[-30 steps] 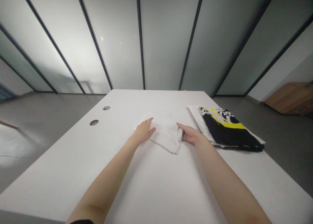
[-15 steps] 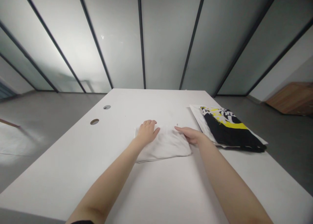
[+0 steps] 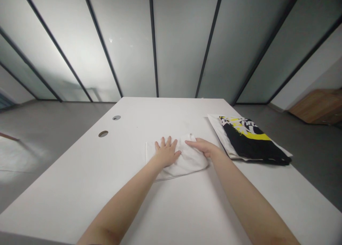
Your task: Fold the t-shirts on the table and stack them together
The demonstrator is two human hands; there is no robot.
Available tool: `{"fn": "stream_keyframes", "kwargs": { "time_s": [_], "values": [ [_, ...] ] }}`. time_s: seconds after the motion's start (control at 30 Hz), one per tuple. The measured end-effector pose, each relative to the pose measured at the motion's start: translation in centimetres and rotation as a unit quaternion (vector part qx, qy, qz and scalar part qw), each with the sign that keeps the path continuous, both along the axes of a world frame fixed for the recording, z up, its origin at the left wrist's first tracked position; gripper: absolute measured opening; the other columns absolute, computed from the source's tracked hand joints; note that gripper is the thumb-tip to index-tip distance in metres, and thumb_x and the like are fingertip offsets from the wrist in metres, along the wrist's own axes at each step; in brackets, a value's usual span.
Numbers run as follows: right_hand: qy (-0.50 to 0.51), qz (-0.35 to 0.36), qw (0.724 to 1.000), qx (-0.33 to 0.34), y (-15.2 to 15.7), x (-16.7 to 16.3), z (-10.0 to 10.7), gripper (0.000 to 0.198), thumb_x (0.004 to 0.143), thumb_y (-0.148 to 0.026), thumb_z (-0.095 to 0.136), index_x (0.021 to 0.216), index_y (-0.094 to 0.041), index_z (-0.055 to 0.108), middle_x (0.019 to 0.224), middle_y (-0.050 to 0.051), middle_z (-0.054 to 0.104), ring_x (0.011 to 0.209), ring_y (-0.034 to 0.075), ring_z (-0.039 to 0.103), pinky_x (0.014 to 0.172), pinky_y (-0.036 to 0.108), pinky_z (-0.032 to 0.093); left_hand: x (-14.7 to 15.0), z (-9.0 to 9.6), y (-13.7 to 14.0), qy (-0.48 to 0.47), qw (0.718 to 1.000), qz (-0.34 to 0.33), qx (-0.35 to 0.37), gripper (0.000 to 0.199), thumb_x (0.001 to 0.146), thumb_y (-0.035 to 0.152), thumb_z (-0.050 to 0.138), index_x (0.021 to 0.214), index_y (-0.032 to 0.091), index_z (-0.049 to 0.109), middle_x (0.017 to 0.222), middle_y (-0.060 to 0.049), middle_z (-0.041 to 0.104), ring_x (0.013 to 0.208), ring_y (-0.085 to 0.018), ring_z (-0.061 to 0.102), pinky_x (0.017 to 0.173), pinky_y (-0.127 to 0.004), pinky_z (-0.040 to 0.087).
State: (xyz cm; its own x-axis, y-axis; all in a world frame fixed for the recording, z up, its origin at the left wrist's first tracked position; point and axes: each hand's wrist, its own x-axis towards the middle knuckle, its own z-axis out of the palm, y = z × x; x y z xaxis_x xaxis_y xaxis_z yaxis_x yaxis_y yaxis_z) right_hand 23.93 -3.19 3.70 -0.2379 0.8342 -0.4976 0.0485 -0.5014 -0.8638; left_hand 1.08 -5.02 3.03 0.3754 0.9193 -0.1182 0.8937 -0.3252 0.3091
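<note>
A folded white cloth [image 3: 187, 161] lies on the white table [image 3: 80, 188], a little past the middle. My left hand [image 3: 167, 154] rests flat on the cloth's left half with its fingers spread. My right hand [image 3: 203, 147] lies on the cloth's right side, fingers stretched along its far edge near a small raised fold. Neither hand grips anything.
A folded stack of garments, black with yellow and white print [image 3: 248, 140], sits at the table's right edge. Two round cable holes [image 3: 103, 133] are in the table's left part. Frosted glass panels stand behind the table, grey floor lies on both sides, and a wooden cabinet [image 3: 317, 106] stands at the far right.
The cloth was folded over and laid flat. My left hand slid onto its middle with fingers spread, and my right hand let go of the edge and now rests on top.
</note>
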Motion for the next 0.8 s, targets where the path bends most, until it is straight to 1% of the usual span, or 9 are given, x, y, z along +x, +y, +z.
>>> {"fn": "stream_keyframes", "kwargs": {
  "time_s": [0.07, 0.13, 0.2, 0.3, 0.47, 0.53, 0.63, 0.7, 0.8],
  "values": [
    [-0.026, 0.031, 0.999, -0.007, -0.1, -0.1, 0.1, 0.037, 0.077, -0.037, 0.093, 0.106, -0.019, 0.079, 0.105, 0.013, 0.084, 0.09, 0.032, 0.08, 0.074, 0.038, 0.066, -0.5, 1.0, 0.0, 0.005, 0.998, 0.021, -0.054, 0.073, 0.096, 0.062, 0.056, 0.161, 0.03, 0.045, 0.177, -0.019, 0.022, 0.158, -0.057, 0.015, 0.114, -0.084, 0.018],
    [-0.033, 0.064, 0.997, -0.007, -0.1, -0.4, 0.2, 0.03, 0.078, -0.036, 0.091, 0.101, -0.02, 0.08, 0.102, 0.012, 0.084, 0.085, 0.031, 0.08, 0.069, 0.036, 0.066, -1.3, 2.1, 0.1, -0.008, 0.993, 0.031, -0.11, 0.072, 0.089, 0.065, 0.065, 0.149, 0.027, 0.057, 0.167, -0.023, 0.041, 0.15, -0.058, 0.035, 0.111, -0.076, 0.033],
    [-0.032, 0.094, 0.995, 0.003, 0.2, -1.0, 0.3, 0.023, 0.079, -0.033, 0.09, 0.095, -0.021, 0.08, 0.098, 0.011, 0.084, 0.082, 0.03, 0.08, 0.068, 0.034, 0.065, -2.3, 3.2, 0.2, -0.04, 0.991, 0.016, -0.13, 0.063, 0.085, 0.066, 0.068, 0.131, 0.022, 0.068, 0.145, -0.025, 0.063, 0.134, -0.051, 0.056, 0.109, -0.063, 0.042],
    [0.0, 0.126, 0.992, 0.01, 1.1, -2.5, 0.8, 0.021, 0.08, -0.031, 0.088, 0.096, -0.02, 0.079, 0.098, 0.01, 0.084, 0.085, 0.029, 0.08, 0.074, 0.034, 0.065, -3.5, 4.9, -0.3, -0.092, 0.992, -0.01, -0.087, 0.054, 0.087, 0.067, 0.065, 0.11, 0.019, 0.072, 0.117, -0.021, 0.076, 0.117, -0.044, 0.067, 0.104, -0.051, 0.046],
    [0.103, 0.149, 0.98, -0.082, 3.6, -3.7, 3.1, 0.031, 0.095, -0.036, 0.071, 0.116, -0.014, 0.074, 0.102, 0.014, 0.083, 0.091, 0.028, 0.081, 0.089, 0.041, 0.064, -4.4, 7.8, -2.9, -0.183, 0.978, -0.086, -0.052, 0.052, 0.089, 0.072, 0.062, 0.102, 0.023, 0.075, 0.1, -0.013, 0.078, 0.099, -0.038, 0.07, 0.096, -0.044, 0.048],
    [0.114, 0.114, 0.983, -0.088, 4.5, -2.7, 5.1, 0.034, 0.099, -0.037, 0.065, 0.12, -0.011, 0.072, 0.103, 0.016, 0.082, 0.095, 0.029, 0.08, 0.093, 0.043, 0.062, -4.6, 8.7, -4.1, -0.208, 0.968, -0.124, -0.067, 0.053, 0.09, 0.072, 0.063, 0.11, 0.025, 0.076, 0.1, -0.011, 0.078, 0.095, -0.036, 0.071, 0.092, -0.042, 0.048],
    [0.098, -0.002, 0.995, -0.036, 5.0, 0.6, 8.8, 0.034, 0.104, -0.037, 0.058, 0.121, -0.012, 0.072, 0.102, 0.017, 0.082, 0.097, 0.032, 0.079, 0.093, 0.049, 0.062, -4.8, 9.7, -5.1, -0.214, 0.958, -0.169, -0.09, 0.057, 0.091, 0.071, 0.063, 0.125, 0.026, 0.075, 0.109, -0.011, 0.079, 0.098, -0.035, 0.071, 0.088, -0.041, 0.048],
    [0.102, -0.109, 0.986, 0.068, 4.7, 4.0, 11.0, 0.032, 0.106, -0.032, 0.051, 0.12, -0.014, 0.073, 0.102, 0.015, 0.082, 0.099, 0.031, 0.078, 0.093, 0.047, 0.063, -4.7, 9.9, -5.1, -0.191, 0.959, -0.184, -0.105, 0.06, 0.092, 0.072, 0.061, 0.13, 0.028, 0.073, 0.115, -0.012, 0.078, 0.102, -0.036, 0.071, 0.087, -0.04, 0.048],
    [0.095, -0.261, 0.931, 0.237, 3.2, 9.9, 12.3, 0.036, 0.107, -0.025, 0.041, 0.118, -0.017, 0.075, 0.109, 0.016, 0.08, 0.104, 0.026, 0.077, 0.094, 0.042, 0.062, -4.1, 9.2, -4.2, -0.162, 0.962, -0.175, -0.133, 0.063, 0.09, 0.075, 0.06, 0.132, 0.03, 0.072, 0.117, -0.012, 0.078, 0.104, -0.037, 0.072, 0.086, -0.041, 0.049]
  ]
}}
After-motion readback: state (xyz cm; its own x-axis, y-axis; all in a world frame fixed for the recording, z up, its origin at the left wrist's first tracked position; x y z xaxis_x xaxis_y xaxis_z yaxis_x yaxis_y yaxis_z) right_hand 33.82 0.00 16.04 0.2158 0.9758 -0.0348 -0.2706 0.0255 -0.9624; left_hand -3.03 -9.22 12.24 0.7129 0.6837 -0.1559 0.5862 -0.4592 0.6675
